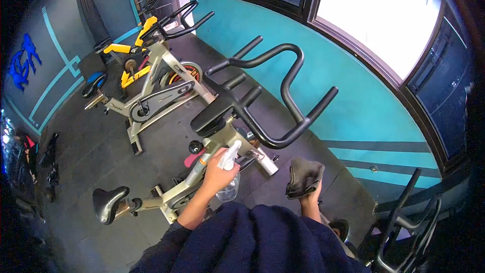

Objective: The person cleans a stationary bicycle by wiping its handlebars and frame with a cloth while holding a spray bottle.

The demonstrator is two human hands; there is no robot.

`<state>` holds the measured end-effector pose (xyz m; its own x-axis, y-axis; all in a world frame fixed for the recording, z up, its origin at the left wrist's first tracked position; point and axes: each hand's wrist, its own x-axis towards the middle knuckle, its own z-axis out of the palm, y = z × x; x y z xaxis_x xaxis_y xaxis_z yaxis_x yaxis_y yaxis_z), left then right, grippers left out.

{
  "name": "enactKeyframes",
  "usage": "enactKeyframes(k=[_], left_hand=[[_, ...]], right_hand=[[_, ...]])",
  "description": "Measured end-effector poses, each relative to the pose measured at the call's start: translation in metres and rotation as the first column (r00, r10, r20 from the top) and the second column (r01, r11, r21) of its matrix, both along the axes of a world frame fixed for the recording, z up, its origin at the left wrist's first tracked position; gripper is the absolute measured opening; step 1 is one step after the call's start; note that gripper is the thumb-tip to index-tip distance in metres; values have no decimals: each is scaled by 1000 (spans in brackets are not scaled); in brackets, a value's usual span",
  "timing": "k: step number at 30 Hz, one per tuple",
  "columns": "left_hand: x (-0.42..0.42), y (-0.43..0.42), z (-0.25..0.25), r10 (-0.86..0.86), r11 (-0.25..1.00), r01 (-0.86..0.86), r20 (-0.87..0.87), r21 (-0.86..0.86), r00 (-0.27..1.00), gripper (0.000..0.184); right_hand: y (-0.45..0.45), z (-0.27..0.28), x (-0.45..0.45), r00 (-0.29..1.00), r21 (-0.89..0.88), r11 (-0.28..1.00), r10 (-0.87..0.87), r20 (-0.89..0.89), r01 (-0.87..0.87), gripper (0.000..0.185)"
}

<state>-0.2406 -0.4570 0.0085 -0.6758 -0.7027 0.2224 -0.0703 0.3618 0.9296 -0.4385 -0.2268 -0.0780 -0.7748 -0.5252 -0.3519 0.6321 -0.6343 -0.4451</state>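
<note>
My left hand (219, 173) is wrapped round a clear spray bottle (229, 190) with a white trigger head, held over the frame of the nearest exercise bike (230, 139). That bike's black handlebar (293, 91) rises beyond both hands, and its black saddle (111, 205) is at the lower left. On the right, my right hand (313, 196) holds a folded dark grey cloth (304, 178), apart from the bike. The cloth hides part of the fingers.
A second silver bike (154, 88) and a yellow one (132, 50) stand at the upper left. Another black handlebar (399, 222) is at the lower right. A teal wall (343, 96) with windows runs along the right. Dark mats (166, 167) cover the floor.
</note>
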Motion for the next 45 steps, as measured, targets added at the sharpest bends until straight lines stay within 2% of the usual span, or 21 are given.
enactKeyframes(k=[8, 10, 11, 12, 13, 14, 16, 17, 18, 20, 23, 27, 30, 32, 34, 35, 37, 41, 43, 44, 45], left_hand=[[0, 9, 2, -26, 999, 27, -58, 17, 998, 33], [4, 11, -4, -29, 1000, 29, -43, 1, 999, 35], [6, 12, -10, -74, 995, 74, -5, -66, 997, 37], [8, 13, -14, -117, 984, 120, 35, -131, 993, 40], [10, 16, -14, -134, 985, 135, 17, -108, 991, 40], [12, 19, -15, -129, 986, 130, 16, -106, 992, 40], [15, 23, -16, -163, 982, 160, -23, -97, 986, 41], [16, 25, -19, -146, 985, 143, -27, -95, 989, 38], [18, 27, -19, -137, 987, 134, -30, -92, 990, 38], [25, 31, -18, -120, 989, 120, 7, -91, 993, 33], [35, 38, -21, -93, 995, 94, 9, -42, 996, 30], [41, 45, -16, -109, 994, 110, 44, -18, 993, 31], [43, 49, -14, -130, 991, 130, 29, 4, 991, 30], [46, 51, -12, -115, 993, 115, 36, -6, 993, 29], [50, 53, -10, -98, 995, 99, 43, -9, 994, 29], [52, 53, -10, -98, 995, 97, 35, 22, 995, 29], [55, 52, -9, -91, 995, 89, 27, 54, 996, 28], [61, 49, -8, -64, 995, 63, 13, 76, 998, 29], [63, 48, -9, -43, 996, 42, 19, 80, 999, 29], [63, 47, -11, -42, 998, 41, 18, 38, 999, 29], [64, 47, -11, -41, 999, 41, 19, -4, 999, 29]], right_hand=[[-6, 54, -6, 955, 106, 960, -239, -177, 260, 56], [-24, 73, 0, 847, 217, 921, -179, -500, 323, 63], [-40, 89, 3, 676, 287, 896, -19, -737, 338, 66], [-48, 87, -1, 401, 411, 825, 251, -881, 388, 62], [-59, 97, 0, 72, 411, 758, 438, -896, 507, 60], [-78, 111, 1, -171, 366, 679, 586, -792, 636, 57], [-120, 110, 10, -348, 348, 626, 721, -599, 698, 65], [-137, 101, 12, -357, 392, 532, 826, -436, 750, 65], [-154, 95, 14, -366, 392, 537, 824, -433, 747, 65], [-188, 93, 16, -136, 518, 330, 916, -378, 789, 57], [-224, 104, 15, -73, 544, 276, 928, -364, 792, 53], [-228, 114, -6, -70, 729, 337, 926, -371, 596, 61], [-215, 103, -12, -91, 738, 430, 887, -452, 520, 62], [-199, 98, -4, -109, 723, 416, 895, -432, 552, 61], [-177, 89, 6, -215, 501, 436, 872, -439, 748, 58], [-166, 85, 9, -219, 504, 439, 873, -436, 744, 58], [-148, 81, 11, -409, 199, 507, 827, -385, 838, 60], [-153, 74, 12, -473, 19, 510, 811, -344, 860, 63], [-175, 79, 18, -231, 246, 320, 915, -331, 915, 61], [-187, 88, 20, -236, 247, 324, 915, -328, 913, 61], [-200, 102, 22, -107, 456, 231, 954, -281, 860, 59]])
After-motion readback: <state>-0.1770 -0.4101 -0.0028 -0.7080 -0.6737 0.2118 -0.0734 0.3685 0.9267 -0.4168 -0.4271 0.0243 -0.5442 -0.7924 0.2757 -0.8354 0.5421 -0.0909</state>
